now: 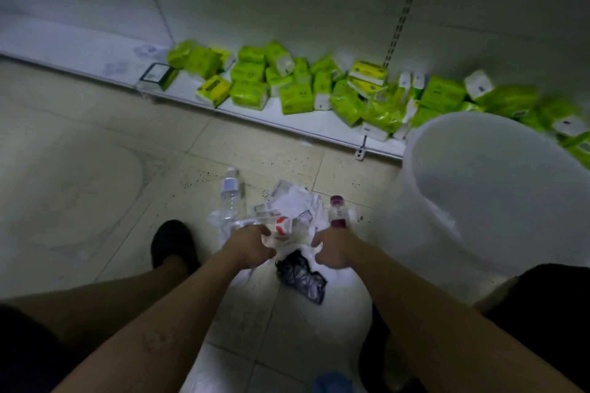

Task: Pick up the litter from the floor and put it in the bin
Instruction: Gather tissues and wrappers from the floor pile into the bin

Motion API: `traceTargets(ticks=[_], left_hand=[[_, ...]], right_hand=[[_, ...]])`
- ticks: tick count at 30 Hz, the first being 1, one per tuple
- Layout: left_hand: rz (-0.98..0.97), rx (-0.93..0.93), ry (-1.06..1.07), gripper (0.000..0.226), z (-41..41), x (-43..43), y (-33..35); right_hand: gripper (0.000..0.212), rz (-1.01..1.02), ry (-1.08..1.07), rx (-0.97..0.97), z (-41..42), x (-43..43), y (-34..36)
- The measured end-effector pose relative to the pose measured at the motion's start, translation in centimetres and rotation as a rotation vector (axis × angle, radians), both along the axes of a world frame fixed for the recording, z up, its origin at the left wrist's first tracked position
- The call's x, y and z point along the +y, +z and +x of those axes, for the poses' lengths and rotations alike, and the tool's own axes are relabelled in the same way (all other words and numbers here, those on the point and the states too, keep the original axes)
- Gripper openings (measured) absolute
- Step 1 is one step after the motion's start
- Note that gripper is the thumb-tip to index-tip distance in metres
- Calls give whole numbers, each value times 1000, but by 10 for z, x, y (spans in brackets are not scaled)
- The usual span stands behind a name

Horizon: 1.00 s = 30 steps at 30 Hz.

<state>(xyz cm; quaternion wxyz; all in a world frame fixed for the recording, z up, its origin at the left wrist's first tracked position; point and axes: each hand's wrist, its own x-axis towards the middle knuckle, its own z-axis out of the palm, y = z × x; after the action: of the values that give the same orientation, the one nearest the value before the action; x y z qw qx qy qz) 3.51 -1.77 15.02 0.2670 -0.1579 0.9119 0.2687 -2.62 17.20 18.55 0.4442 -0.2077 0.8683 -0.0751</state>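
- The person crouches over a small heap of litter on the tiled floor (79, 185), both arms stretched down into it.
- The left hand (252, 246) has its fingers curled into a clear wrapper (281, 228) with a red mark, at the near edge of the heap.
- The right hand (332, 249) is closed round the base of a purple-capped bottle (336, 210), which stands up out of the fist at the heap's right edge.
- A clear bottle (231, 198) lies at the left edge of the heap, its cap pointing away towards the shelf.
- Crumpled white paper (300, 201) fills the middle, between the two bottles.
- A black bag (301, 276) lies scrunched on the floor between the two wrists, nearer the person than the rest.
- The bin (431, 233), pale and translucent with its mouth open upward, stands just to the right of the heap, close beside the right forearm.
- A black shoe (172, 246) is planted just left of the left hand.
- Beyond the heap, a strip of speckled tile runs up to the low shelf (95, 51), whose front edge crosses the room at a slant.
- Green tissue packs (287, 86) are piled loosely along that shelf, reaching behind the bin's rim.
- To the left, the floor spreads wide and bare.
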Motion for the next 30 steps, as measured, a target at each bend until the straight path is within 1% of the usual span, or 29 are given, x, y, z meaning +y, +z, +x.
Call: traceTargets(ticks=[3,5,7,10,12,14,16,18,20,22,23,25,26,28,30], left_hand=[[22,-115,-22,55,7,-16,-33],[9,-149,3,49,8,-25,-59],[-1,-193,43,47,9,-32,-88],[-56,-301,49,60,14,-37,-130],[-75,-349,36,65,18,-37,-155],[-78,-387,24,66,19,-40,-184],[-61,-405,14,66,22,-40,-205],[-13,-408,27,67,29,-39,-216],[22,-420,47,63,37,-37,-218],[26,-453,35,48,42,-34,-209],[25,-477,5,41,44,-32,-201],[23,-489,-61,34,43,-30,-179],[39,-466,-60,34,40,-30,-167],[25,-374,-51,35,32,-31,-137],[-23,-271,-39,30,19,-33,-103]], right_hand=[[35,90,75,-139,8,-19,-38],[35,123,113,-160,11,-33,-68],[42,103,141,-162,14,-49,-96],[47,115,146,-239,24,-62,-135],[54,164,126,-261,31,-62,-158],[68,154,31,-244,34,-59,-185],[79,148,43,-255,38,-52,-206],[85,155,55,-285,41,-46,-218],[83,130,32,-297,43,-43,-224],[76,129,14,-324,43,-44,-218],[68,143,-7,-351,43,-45,-213],[44,130,-46,-333,40,-46,-194],[37,104,-45,-305,38,-45,-181],[33,83,-23,-273,31,-42,-155],[30,49,-77,-229,18,-38,-126]])
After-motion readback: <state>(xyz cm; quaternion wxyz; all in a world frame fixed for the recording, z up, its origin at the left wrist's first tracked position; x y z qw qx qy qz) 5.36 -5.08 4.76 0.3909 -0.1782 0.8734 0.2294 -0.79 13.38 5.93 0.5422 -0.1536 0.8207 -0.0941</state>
